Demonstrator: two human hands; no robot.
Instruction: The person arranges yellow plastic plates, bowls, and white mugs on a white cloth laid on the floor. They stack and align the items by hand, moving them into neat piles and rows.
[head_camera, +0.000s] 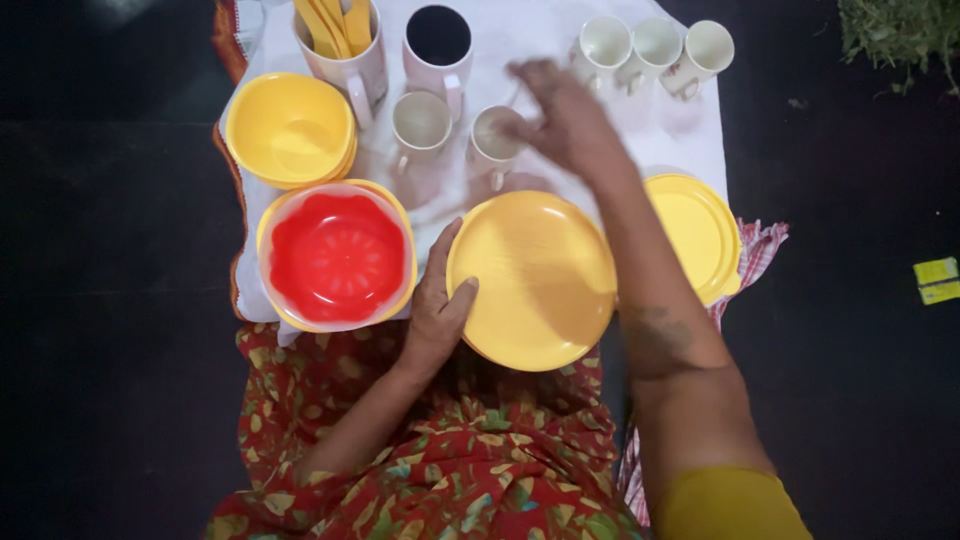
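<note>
Two hands at work: my left hand (440, 305) grips the yellow plate (532, 280) by its rim over my lap; my right hand (560, 115), blurred (grip unclear), reaches at a white cup (493, 138) and could topple it.

The white cloth (530, 35) is crowded. A bare strip runs between the two small cups (455, 130) and the three mugs (655, 48), with the right hand (560, 115) in it. The yellow plate (532, 280), gripped by the left hand (440, 300), blocks the near middle; the red bowl (337, 255) and yellow bowls (290, 128) fill the left. The dark floor (850, 350) lies open on both sides.
</note>
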